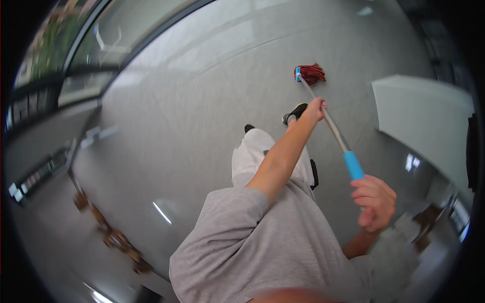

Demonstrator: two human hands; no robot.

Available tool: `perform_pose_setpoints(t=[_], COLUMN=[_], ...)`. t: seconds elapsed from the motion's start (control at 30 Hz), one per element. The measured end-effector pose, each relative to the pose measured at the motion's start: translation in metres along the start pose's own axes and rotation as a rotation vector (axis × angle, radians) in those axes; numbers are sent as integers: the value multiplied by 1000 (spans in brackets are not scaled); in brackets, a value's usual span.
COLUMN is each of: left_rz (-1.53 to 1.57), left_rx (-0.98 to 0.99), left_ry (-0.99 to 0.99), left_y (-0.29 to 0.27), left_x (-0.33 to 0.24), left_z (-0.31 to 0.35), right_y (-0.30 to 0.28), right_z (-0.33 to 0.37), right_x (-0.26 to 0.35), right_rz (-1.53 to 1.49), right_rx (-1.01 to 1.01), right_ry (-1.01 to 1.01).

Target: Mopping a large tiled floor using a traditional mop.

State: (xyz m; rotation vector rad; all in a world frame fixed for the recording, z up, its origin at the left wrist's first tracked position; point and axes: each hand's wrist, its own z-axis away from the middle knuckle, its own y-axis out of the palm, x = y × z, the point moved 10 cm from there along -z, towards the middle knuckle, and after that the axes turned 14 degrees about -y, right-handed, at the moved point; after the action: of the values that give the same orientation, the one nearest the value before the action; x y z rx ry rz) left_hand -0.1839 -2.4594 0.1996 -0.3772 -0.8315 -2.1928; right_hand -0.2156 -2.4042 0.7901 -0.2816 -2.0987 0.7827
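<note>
Both my hands are on a mop [334, 129] with a metal pole. My left hand [317, 109] is wrapped round the pole partway down, with the arm stretched forward across my body. At the upper end, my right hand [375, 202] is closed round the handle, just behind the blue grip sleeve [353, 164]; its fingers are slightly blurred. The dark red strands [313, 73] lie on the grey floor [202, 111] ahead of my feet, trailing to the right of the blue mop-head clamp [298, 74].
One black shoe [294, 113] stands close behind the mop head. A white cabinet or counter [422, 103] is on the right. Large dark-framed windows [108, 38] line the far left. Blurred brown objects [117, 239] sit at the lower left, and another brown object [427, 222] is at the lower right.
</note>
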Motion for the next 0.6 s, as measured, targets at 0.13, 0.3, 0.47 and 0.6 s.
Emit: perform_pose_setpoints(t=[0.13,0.3,0.47,0.6], left_rz=[150,420,863,1063], left_rx=[-14,-181,-336,-90], left_ry=[225,426,649,907], left_y=[-45,-197,-349,-420], left_x=[-33,-166,-241,-275], left_z=[97,190,305,387], right_y=[39,172,313,389], right_z=[28,-34,-84,-95], right_x=[11,6,41,41], right_rz=[-44,-68,115,121], right_rx=[-218,32,646,805], right_ry=[210,172,307,292])
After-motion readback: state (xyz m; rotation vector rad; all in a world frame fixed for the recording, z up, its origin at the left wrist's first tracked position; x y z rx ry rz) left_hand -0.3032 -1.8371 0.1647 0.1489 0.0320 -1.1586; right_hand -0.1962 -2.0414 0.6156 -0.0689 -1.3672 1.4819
